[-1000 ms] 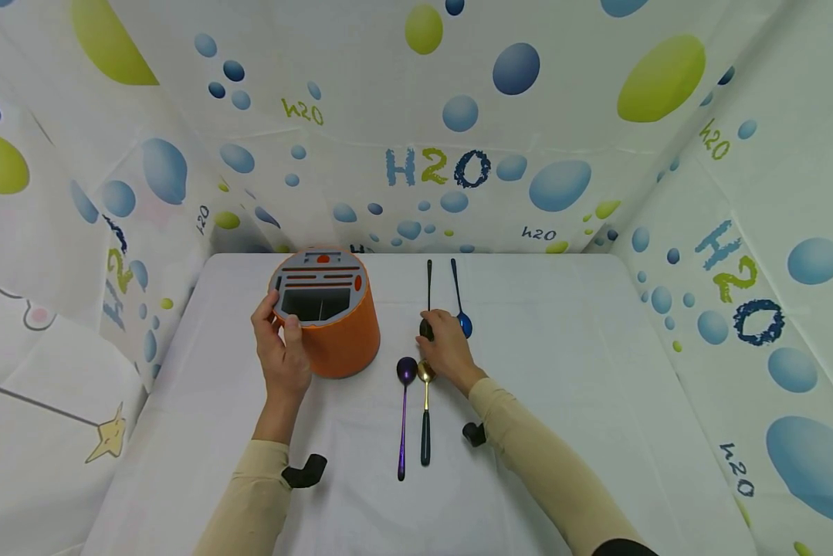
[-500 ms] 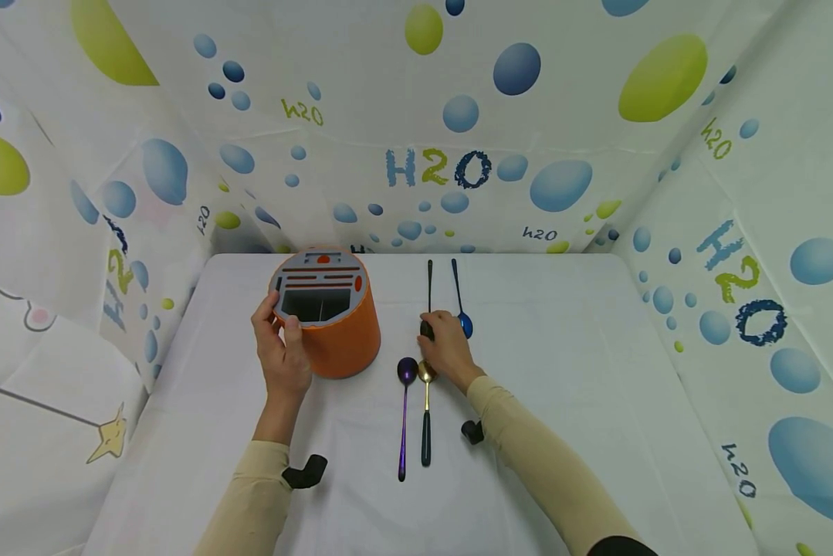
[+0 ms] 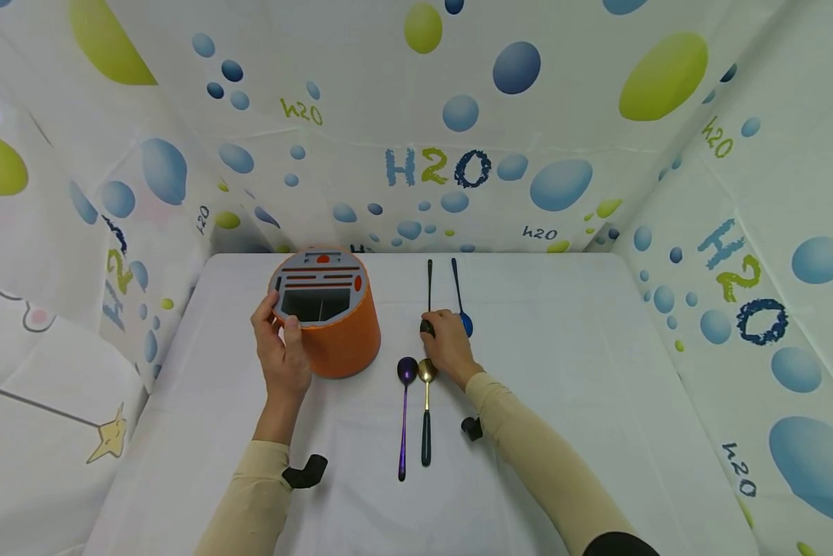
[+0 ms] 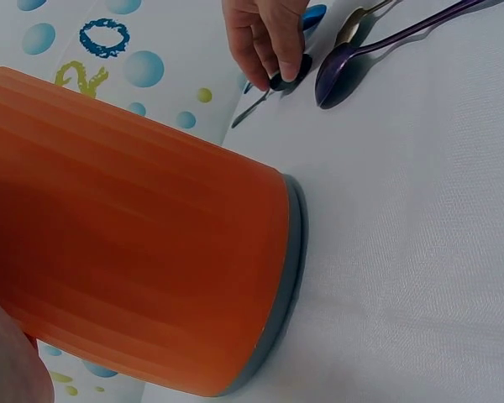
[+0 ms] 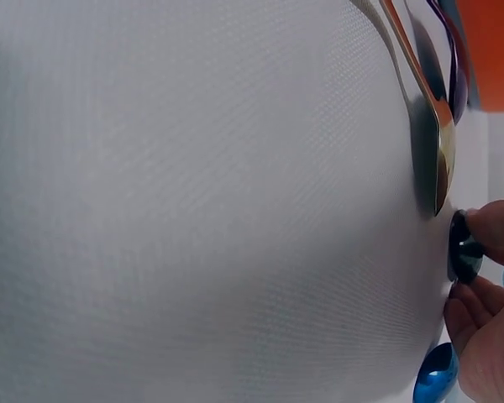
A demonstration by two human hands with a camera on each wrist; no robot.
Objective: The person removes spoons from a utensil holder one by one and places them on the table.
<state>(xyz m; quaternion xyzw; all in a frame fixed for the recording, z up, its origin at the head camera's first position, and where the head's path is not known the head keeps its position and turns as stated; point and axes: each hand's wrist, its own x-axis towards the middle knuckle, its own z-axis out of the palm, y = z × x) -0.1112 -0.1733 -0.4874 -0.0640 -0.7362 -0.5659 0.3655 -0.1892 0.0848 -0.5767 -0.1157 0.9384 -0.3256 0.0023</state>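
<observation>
My left hand [image 3: 284,363] grips the near left side of an orange cylindrical utensil holder [image 3: 340,344], thumb over the front of its rim. The holder has a grey top with slots and a larger divided opening. My right hand [image 3: 451,344] pinches the bowl of a black spoon [image 5: 466,248] between thumb and fingers, low over the cloth. This spoon's thin handle points away toward the back. Just right of it lies a blue spoon [image 3: 466,324], its bowl partly behind my right hand. Nearer me lie a purple spoon [image 3: 407,371] and a gold spoon [image 3: 426,372] with a dark green handle.
A white cloth [image 3: 562,371] covers the table. Printed white sheets [image 3: 360,85] with blue and green drops rise behind it and on both sides. Black wrist mounts [image 3: 306,472] stick out from both sleeves.
My right hand has shifted very slightly, so a little more of the gold spoon's bowl shows. The left hand and the utensil holder have stayed put.
</observation>
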